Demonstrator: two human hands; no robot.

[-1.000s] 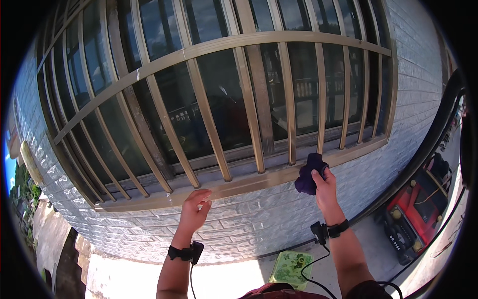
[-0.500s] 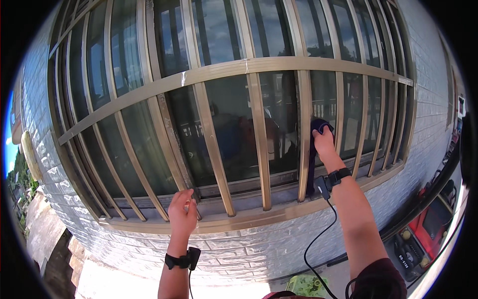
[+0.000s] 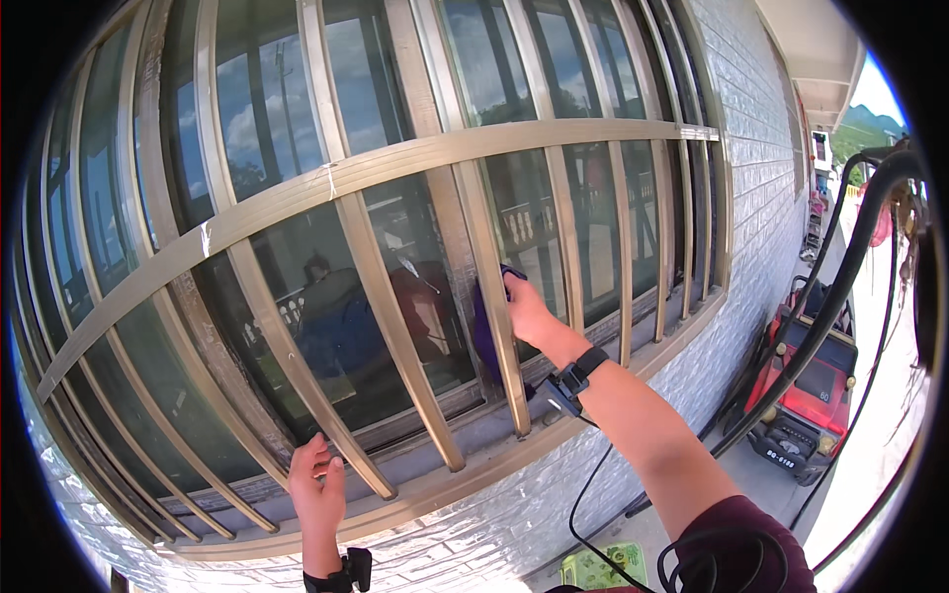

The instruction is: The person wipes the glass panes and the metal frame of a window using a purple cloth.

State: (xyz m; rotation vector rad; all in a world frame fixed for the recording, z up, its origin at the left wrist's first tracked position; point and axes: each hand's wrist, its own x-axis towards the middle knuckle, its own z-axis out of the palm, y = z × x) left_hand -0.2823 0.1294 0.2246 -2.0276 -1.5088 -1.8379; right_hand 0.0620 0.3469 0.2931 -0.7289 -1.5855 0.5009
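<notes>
My right hand (image 3: pixel 531 314) is closed on a dark purple cloth (image 3: pixel 486 331), reaching in beside a metal bar (image 3: pixel 489 287) of the window grille. The cloth hangs behind that bar, near the upright frame between two panes, and the bar hides part of it. Low on the grille, my left hand (image 3: pixel 318 484) has its fingers loosely bent and apart, holding nothing. It is close to the bottom rail (image 3: pixel 435 484); whether it touches a bar I cannot tell. Dark window glass (image 3: pixel 326 316) behind the bars reflects sky and a railing.
A broad crossbar (image 3: pixel 415 153) spans the grille. Pale brick wall (image 3: pixel 682 381) surrounds the window. At the right, a red toy car (image 3: pixel 806 395) stands on the ground behind a thick black tube (image 3: pixel 840 267). A green container (image 3: pixel 603 565) sits below. Cables trail from my wrist straps.
My view has swung to the right, bringing the red toy car fully into sight. More of the cloth now shows left of the bar beside my right hand. My left hand's fingers have spread slightly.
</notes>
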